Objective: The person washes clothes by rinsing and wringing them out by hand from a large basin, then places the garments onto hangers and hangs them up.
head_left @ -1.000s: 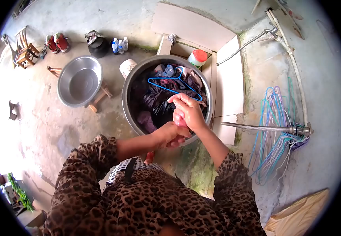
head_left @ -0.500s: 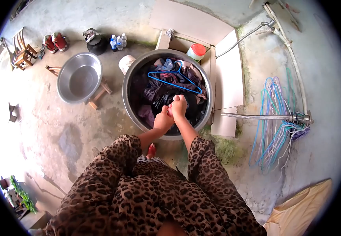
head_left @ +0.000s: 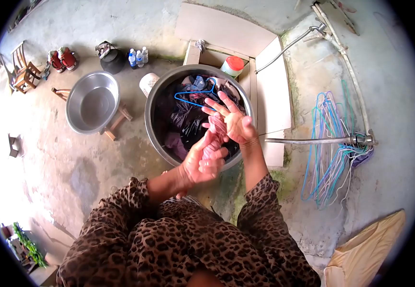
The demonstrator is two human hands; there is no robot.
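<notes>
Fingers of my left hand [head_left: 203,164] are wrapped round a small pink striped cloth [head_left: 213,148], which is twisted and bunched. My right hand [head_left: 233,122] is spread wide, palm up, and the cloth's upper end rests against it. Both hands are above a large metal tub [head_left: 151,129] that holds dark, wet-looking clothes [head_left: 184,117]. On those clothes lies a blue hanger [head_left: 188,99], partly hidden behind my right fingers.
An empty metal basin [head_left: 90,107] stands on a wooden stool at the left. Beside the tub are a white basket [head_left: 148,83] and a red-lidded container [head_left: 233,65]. Many hangers [head_left: 329,153] hang from a tap [head_left: 370,138] at the right.
The hands were clasped together low over the tub; now they are raised and nearer, the right hand has opened, and the pink cloth shows between them.
</notes>
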